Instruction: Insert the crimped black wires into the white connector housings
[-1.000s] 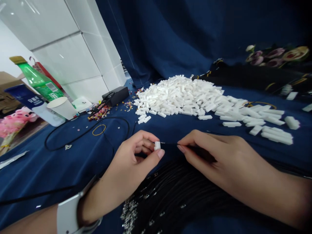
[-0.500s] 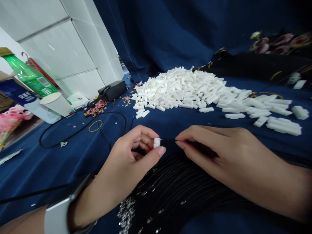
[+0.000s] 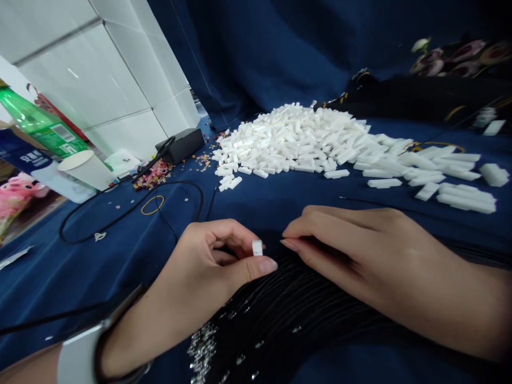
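My left hand (image 3: pixel 224 266) pinches a small white plastic connector housing (image 3: pixel 257 247) between thumb and fingers, one flat side of it showing. Just to the right, my right hand (image 3: pixel 344 256) has thumb and forefinger closed on a thin black wire, which barely shows against the dark background. A small gap separates the two hands' fingertips. Under both hands lies a bundle of black wires (image 3: pixel 320 298), with shiny metal terminals (image 3: pixel 203 346) at their left ends.
A large heap of white connector housings (image 3: pixel 292 138) lies behind the hands on the blue cloth (image 3: pixel 132 266). On the left are a paper cup (image 3: pixel 86 168), a green bottle (image 3: pixel 48 122), a black cable (image 3: pixel 64 229) and a black box (image 3: pixel 184 145). Artificial flowers (image 3: pixel 460 57) are at back right.
The housing in my left hand has turned and sits slightly lower. The wire with its metal tip, visible between the hands before, is now hard to see. The view has shifted slightly.
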Motion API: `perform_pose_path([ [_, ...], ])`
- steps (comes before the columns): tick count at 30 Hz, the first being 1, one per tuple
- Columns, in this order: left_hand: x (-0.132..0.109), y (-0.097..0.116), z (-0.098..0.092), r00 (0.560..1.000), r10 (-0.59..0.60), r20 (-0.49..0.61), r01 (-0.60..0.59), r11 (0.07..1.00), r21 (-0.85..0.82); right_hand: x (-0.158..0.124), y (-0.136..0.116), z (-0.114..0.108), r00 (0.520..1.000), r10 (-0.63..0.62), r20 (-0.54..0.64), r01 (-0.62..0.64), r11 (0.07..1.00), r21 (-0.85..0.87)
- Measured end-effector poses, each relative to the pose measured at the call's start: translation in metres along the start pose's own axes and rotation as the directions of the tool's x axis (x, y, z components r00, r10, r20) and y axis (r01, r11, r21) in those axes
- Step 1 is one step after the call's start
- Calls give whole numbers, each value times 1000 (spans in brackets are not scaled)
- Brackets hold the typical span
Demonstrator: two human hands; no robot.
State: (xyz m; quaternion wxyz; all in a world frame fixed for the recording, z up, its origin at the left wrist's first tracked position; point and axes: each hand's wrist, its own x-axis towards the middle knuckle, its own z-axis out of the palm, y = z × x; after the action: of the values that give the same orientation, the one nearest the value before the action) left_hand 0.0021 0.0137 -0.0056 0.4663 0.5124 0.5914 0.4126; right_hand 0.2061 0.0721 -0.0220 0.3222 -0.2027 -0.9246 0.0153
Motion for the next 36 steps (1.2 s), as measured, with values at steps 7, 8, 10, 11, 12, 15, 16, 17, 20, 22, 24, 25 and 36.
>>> perform_pose_path([
  [7,2,0,2,998,-56,36,53,995,79,-5,1,-1,993,-56,105,53,998,36],
  [8,3,1,2,998,-54,36,51,995,81,-5,1,-1,992,-52,116,47,998,46],
  [10,4,3,3,998,-40,40,37,997,65,-4,1,-1,990,-36,135,25,997,78],
  [11,4,4,3,999,-36,38,34,998,51,-4,1,-1,989,-26,144,13,996,90],
  [12,4,4,3,999,-33,38,32,999,39,-4,2,-1,989,-16,149,1,995,97],
  [15,3,5,2,998,-43,46,41,999,30,-4,1,0,989,17,149,-34,992,118],
  [16,2,4,2,998,-51,48,49,998,33,-4,1,1,990,23,140,-41,991,126],
  [17,1,4,2,997,-57,49,55,998,35,-4,1,1,990,32,136,-50,990,131],
  [20,0,3,2,997,-54,51,53,998,22,-4,1,3,990,41,138,-59,989,133],
  [22,0,3,2,997,-44,62,44,999,1,-4,2,4,988,27,152,-48,989,137],
  [24,0,3,3,997,-45,68,46,999,-10,-3,2,4,986,2,165,-27,989,147],
  [25,0,3,4,996,-50,69,50,999,-11,-3,3,4,986,-9,166,-16,988,151],
  [36,2,3,5,998,-25,56,23,999,32,1,4,3,989,-12,145,-16,982,188],
])
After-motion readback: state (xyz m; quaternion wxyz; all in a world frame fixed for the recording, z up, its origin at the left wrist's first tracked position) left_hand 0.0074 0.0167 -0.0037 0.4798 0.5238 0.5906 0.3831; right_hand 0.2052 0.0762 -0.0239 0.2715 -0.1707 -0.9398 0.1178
